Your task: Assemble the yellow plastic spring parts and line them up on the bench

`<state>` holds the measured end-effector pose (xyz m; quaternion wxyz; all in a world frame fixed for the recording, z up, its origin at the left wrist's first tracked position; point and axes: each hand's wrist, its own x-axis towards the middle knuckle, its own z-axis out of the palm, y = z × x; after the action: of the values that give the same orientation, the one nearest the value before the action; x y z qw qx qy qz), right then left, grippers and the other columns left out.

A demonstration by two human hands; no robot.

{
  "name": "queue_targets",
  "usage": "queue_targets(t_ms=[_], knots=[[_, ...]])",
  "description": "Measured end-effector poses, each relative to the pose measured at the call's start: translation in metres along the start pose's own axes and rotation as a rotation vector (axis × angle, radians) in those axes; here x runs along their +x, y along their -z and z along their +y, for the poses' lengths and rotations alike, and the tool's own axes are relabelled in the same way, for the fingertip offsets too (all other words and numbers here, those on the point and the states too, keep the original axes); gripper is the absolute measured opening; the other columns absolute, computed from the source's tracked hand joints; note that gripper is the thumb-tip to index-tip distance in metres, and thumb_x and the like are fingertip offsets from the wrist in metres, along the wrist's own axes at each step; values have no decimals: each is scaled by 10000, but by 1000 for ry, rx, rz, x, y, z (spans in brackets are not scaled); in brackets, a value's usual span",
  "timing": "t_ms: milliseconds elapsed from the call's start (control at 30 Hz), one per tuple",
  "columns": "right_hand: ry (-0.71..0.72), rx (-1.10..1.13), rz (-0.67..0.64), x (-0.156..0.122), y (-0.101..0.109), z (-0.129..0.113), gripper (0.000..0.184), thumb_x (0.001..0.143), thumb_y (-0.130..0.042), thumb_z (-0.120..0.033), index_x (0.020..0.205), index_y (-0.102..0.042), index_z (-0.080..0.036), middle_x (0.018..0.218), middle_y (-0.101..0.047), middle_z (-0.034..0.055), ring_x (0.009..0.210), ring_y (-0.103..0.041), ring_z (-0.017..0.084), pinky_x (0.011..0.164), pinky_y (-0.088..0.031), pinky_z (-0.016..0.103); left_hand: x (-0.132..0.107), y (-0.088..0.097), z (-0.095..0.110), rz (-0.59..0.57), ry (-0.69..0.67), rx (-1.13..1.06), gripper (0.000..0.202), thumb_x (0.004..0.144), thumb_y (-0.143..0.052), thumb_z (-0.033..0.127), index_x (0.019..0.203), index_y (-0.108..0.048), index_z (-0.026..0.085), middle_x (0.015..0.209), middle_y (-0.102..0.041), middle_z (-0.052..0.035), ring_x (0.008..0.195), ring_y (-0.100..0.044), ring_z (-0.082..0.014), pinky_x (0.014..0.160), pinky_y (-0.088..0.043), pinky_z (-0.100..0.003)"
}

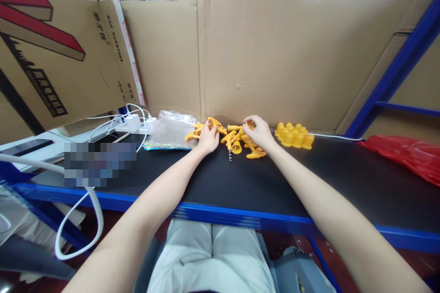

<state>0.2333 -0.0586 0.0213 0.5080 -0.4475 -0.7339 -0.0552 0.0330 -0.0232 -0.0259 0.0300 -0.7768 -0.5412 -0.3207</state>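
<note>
At centre frame the left hand curled over the pile of yellow pieces on the black table, grip indeterminate, while the right hand pinched one yellow piece; sorting seemingly required untangling pieces.

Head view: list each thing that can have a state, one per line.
Left hand, resting on orange parts, grip unclear.
Right hand, pinching one orange piece.
Orange parts, loose heap.
Yellow caps, standing, clustered.
Plastic bag, lying flat.
White charger, plugged in.
</note>
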Motion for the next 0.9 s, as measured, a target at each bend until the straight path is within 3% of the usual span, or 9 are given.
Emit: queue_targets(t_ms=[233,400,600,667,733,833,900], knots=[[59,26,107,3,4,2,74,776,-513,-245,818,-556,-204,866,-606,54,828,-564,187,790,-431,349,0,-2,-2,-58,-29,44,472,886,-373,285,1334,-410,141,1401,-335,-167,1286,-336,-296,1076,-266,-426],[64,16,69,2,3,0,83,781,-522,-263,838,-541,-206,882,-594,56,830,-554,190,787,-433,352,1,1,0,-30,-20,54,405,897,-346,321,1232,-514,170,1263,-434,-136,1161,-429,-265,1021,-324,-421],[31,-53,104,3,7,1,56,792,-495,-242,829,-524,-211,887,-592,66,855,-553,203,809,-430,367,-3,29,11,-21,-126,47,317,803,-437,220,1052,-631,192,1214,-497,-120,1145,-440,-288,966,-352,-481],[13,-74,153,4,9,3,57,795,-491,-241,834,-522,-211,886,-590,69,863,-553,207,814,-430,370,-5,41,18,-154,-213,7,289,757,-442,174,925,-677,189,1024,-610,-88,994,-542,-246,911,-409,-419],[-2,-88,191,5,12,5,55,796,-490,-239,832,-519,-211,883,-588,71,856,-551,206,808,-432,366,-8,51,25,-395,-292,-59,298,719,-459,171,903,-691,200,892,-666,-40,822,-598,-191,795,-465,-315],[-19,-92,216,5,14,9,46,792,-487,-231,820,-516,-208,867,-585,71,831,-546,202,792,-436,359,-15,57,36,-607,-358,-51,359,669,-516,180,978,-688,237,911,-695,-6,804,-620,-178,761,-466,-263],[-27,-86,219,5,15,11,42,787,-487,-230,809,-514,-207,852,-580,68,816,-543,199,785,-435,355,-19,57,41,-642,-381,2,396,657,-523,158,1014,-671,243,941,-694,-12,816,-623,-183,756,-466,-263]])
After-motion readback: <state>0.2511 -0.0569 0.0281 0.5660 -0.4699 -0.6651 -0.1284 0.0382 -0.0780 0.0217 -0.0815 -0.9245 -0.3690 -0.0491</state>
